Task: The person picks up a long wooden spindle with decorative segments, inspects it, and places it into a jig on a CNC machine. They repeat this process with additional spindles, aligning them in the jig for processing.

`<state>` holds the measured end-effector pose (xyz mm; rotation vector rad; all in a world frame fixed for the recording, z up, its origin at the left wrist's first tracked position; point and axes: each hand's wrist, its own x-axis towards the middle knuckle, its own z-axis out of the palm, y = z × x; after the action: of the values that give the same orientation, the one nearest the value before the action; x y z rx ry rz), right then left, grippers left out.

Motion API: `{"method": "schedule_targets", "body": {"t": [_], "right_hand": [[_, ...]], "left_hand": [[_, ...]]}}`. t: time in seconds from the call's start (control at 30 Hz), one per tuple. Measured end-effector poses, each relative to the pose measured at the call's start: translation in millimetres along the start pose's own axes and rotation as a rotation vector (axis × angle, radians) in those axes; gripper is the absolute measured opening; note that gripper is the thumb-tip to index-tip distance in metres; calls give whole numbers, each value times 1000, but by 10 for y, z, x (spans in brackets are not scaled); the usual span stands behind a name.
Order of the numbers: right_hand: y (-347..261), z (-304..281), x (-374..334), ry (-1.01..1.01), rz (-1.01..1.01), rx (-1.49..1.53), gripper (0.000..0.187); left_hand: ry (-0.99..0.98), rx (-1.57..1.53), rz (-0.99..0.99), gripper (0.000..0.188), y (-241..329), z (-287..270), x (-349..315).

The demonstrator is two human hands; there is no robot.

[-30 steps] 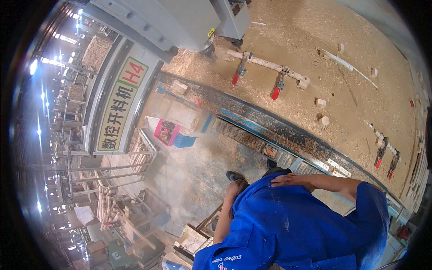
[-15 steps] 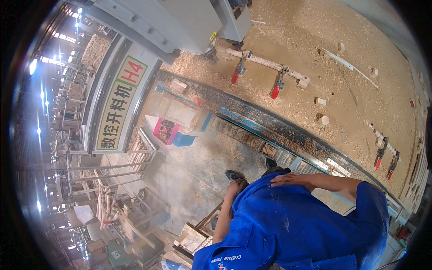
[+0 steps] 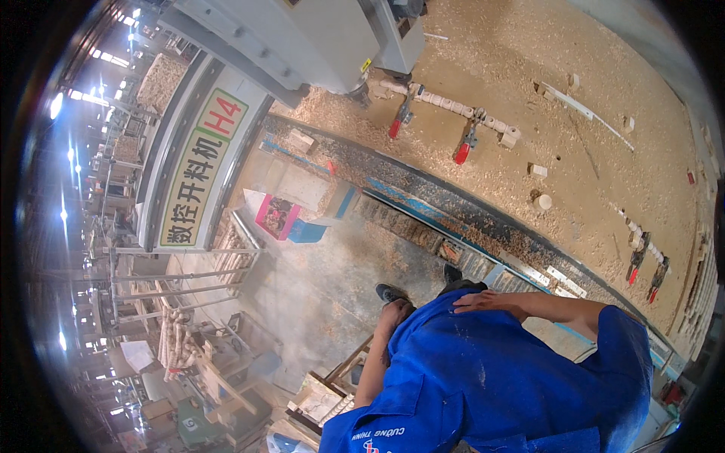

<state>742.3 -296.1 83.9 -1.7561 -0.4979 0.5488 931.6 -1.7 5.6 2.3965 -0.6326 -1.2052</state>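
Both my hands rest against my body, over the blue shirt (image 3: 483, 362). My right hand (image 3: 479, 301) lies flat on the shirt front, its fingers stretched out and holding nothing. My left hand (image 3: 396, 311) hangs by the shirt's lower edge; its fingers are curled out of sight, so whether it holds anything is hidden. Beyond them is a machine bed (image 3: 589, 68) covered in wood chips. A turned, knobbly wooden piece (image 3: 445, 104) lies there under two toggle clamps with red handles, one (image 3: 463, 153) nearer its right end. Neither hand touches it.
A grey machine head (image 3: 325, 45) stands over the bed's left end. Another clamped wooden piece (image 3: 638, 228) lies far right. A chip-covered black rail (image 3: 453, 204) borders the bed. An open pink-and-blue carton (image 3: 306, 232) and a rack (image 3: 181, 279) stand left.
The grey machine head has shifted slightly right and down in the picture. Both my hands stay in place, and the clamped wooden piece has not moved.
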Motion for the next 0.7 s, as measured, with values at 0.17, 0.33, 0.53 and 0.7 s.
{"method": "schedule_targets", "body": {"t": [0.17,0.33,0.53,0.7], "right_hand": [[-34,-27,-1,-11,-48,-18,63],[17,-6,21,-60,-15,-47,64],[1102,548,120,-76,129,-122,68],[617,404,180,-30,-5,-189,88]], "left_hand": [[-34,9,98,38,-17,-1,-24],[-3,17,-17,38,-36,27,-12],[-50,31,74,38,157,-122,42],[1,74,-1,38,-56,-68,36]]}}
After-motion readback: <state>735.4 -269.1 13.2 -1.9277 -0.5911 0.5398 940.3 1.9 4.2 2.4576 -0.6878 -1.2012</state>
